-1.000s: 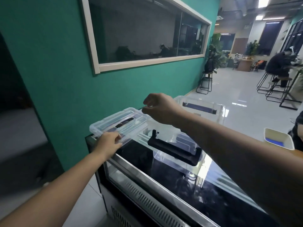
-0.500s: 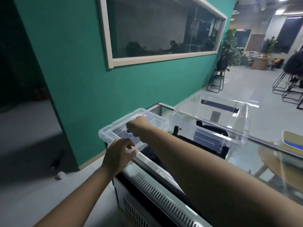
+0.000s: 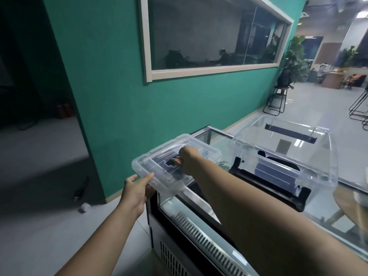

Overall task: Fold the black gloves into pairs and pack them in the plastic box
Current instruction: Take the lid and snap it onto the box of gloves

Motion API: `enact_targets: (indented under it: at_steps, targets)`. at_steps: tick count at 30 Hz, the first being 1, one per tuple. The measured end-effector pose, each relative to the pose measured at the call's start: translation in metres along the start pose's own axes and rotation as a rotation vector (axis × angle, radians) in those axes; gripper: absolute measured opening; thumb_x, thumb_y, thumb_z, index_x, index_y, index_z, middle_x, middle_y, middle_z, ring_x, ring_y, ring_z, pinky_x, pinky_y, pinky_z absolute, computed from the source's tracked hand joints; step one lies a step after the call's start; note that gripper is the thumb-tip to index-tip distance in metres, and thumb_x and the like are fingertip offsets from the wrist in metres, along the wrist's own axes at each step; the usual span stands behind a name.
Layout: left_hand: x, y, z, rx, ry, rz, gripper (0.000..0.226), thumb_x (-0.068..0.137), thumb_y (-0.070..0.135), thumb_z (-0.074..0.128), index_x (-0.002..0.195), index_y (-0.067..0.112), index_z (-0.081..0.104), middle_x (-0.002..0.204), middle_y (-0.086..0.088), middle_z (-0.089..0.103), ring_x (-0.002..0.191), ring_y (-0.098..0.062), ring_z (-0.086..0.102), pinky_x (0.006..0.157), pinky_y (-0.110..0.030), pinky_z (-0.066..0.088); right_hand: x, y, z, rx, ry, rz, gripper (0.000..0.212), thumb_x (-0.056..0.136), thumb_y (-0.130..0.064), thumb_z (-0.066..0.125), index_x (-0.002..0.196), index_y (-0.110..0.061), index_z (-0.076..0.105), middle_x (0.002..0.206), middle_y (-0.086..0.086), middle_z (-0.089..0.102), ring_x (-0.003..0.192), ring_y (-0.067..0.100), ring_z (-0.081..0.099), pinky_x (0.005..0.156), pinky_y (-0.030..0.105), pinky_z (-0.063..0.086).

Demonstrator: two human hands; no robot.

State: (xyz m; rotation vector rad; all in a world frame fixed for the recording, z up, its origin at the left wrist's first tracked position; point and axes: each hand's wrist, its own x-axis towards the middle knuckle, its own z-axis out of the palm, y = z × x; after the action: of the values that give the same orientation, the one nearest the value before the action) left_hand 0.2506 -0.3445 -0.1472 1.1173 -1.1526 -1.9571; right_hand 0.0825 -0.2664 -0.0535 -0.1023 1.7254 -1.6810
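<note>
Clear plastic lid point(image 3: 175, 160) held off the glass-topped display cabinet point(image 3: 199, 208), presumably to free the box for packing. Left hand point(image 3: 137, 191) pinching near corner; right hand point(image 3: 189, 163) curled round black handle point(image 3: 171, 162). Open plastic box point(image 3: 286, 154) alongside, something black inside, possibly gloves.

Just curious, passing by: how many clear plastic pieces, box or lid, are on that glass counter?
2. A clear plastic lid at the counter's left end, held by both hands; a clear plastic box further right, open. Others may lie out of view.
</note>
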Motion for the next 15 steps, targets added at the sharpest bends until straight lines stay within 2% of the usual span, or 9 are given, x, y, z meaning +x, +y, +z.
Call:
enact_targets:
  at_steps: [1,3,5,6,7,9,11,13,15]
  targets:
    - [-0.002,0.001,0.001,-0.040,-0.051,-0.034,0.080,0.089,0.018,0.089,0.155,0.012,0.044,0.129,-0.016,0.074,0.092,-0.024,0.071,0.093,-0.044,0.060,0.001,0.002,0.002,0.009,0.020,0.014,0.021,0.103,0.004,0.038,0.088,-0.004,0.050,0.083,0.012,0.056,0.068,0.020,0.059,0.057,0.023,0.050]
    - [-0.006,0.003,0.002,-0.072,-0.084,-0.056,0.067,0.093,0.005,0.083,0.150,0.010,0.048,0.109,-0.013,0.077,0.079,-0.021,0.070,0.076,-0.037,0.057,-0.001,0.001,0.003,0.060,-0.024,0.038,0.021,0.103,0.003,0.039,0.088,0.002,0.054,0.081,0.017,0.061,0.071,0.024,0.064,0.063,0.025,0.055]
    - [-0.006,0.005,-0.001,-0.097,-0.093,-0.074,0.047,0.094,-0.002,0.078,0.131,0.017,0.056,0.097,-0.010,0.078,0.073,-0.020,0.071,0.072,-0.035,0.055,-0.002,-0.002,0.003,0.082,0.004,0.045,0.026,0.103,0.002,0.040,0.082,0.003,0.056,0.075,0.016,0.064,0.080,0.028,0.073,0.078,0.029,0.062]
    - [-0.006,0.006,-0.003,-0.104,-0.110,-0.077,0.039,0.095,-0.002,0.077,0.124,0.017,0.059,0.097,-0.010,0.078,0.072,-0.019,0.072,0.071,-0.033,0.055,-0.003,-0.001,0.001,0.057,0.022,0.038,0.029,0.103,0.002,0.039,0.080,0.002,0.057,0.075,0.015,0.066,0.089,0.028,0.076,0.087,0.030,0.061]
    - [-0.007,0.007,-0.004,-0.110,-0.132,-0.077,0.035,0.095,-0.001,0.076,0.122,0.016,0.063,0.099,-0.010,0.079,0.073,-0.018,0.072,0.070,-0.032,0.055,0.000,0.000,0.000,0.033,0.026,0.031,0.028,0.103,0.003,0.039,0.082,0.002,0.057,0.077,0.016,0.067,0.095,0.030,0.077,0.089,0.032,0.061]
    - [-0.009,0.010,-0.008,-0.110,-0.154,-0.073,0.036,0.095,0.000,0.077,0.126,0.015,0.067,0.105,-0.011,0.079,0.075,-0.017,0.072,0.066,-0.028,0.058,0.000,0.000,-0.001,-0.005,0.044,0.012,0.016,0.101,0.006,0.041,0.097,0.004,0.056,0.082,0.020,0.063,0.087,0.033,0.075,0.075,0.032,0.060]
    - [-0.010,0.015,-0.011,-0.110,-0.157,-0.070,0.034,0.096,0.000,0.074,0.127,0.013,0.068,0.107,-0.011,0.078,0.069,-0.015,0.074,0.058,-0.025,0.060,0.001,0.000,-0.004,-0.062,0.037,-0.050,0.011,0.100,0.005,0.045,0.103,0.001,0.055,0.081,0.014,0.059,0.079,0.028,0.069,0.068,0.028,0.059]
    - [-0.011,0.024,-0.017,-0.120,-0.150,-0.057,0.036,0.099,-0.001,0.070,0.133,0.010,0.066,0.105,-0.012,0.078,0.064,-0.013,0.076,0.054,-0.022,0.061,0.001,0.001,-0.011,-0.146,0.087,-0.138,0.006,0.098,0.000,0.051,0.096,-0.003,0.055,0.081,0.013,0.057,0.076,0.026,0.063,0.062,0.031,0.056]
    - [-0.008,0.036,-0.027,-0.122,-0.133,-0.032,0.043,0.099,-0.002,0.069,0.141,0.005,0.063,0.106,-0.013,0.079,0.071,-0.016,0.077,0.062,-0.028,0.064,0.002,0.003,-0.022,-0.319,0.249,-0.261,0.013,0.090,-0.001,0.052,0.090,0.007,0.062,0.081,0.024,0.059,0.078,0.038,0.063,0.068,0.038,0.052]
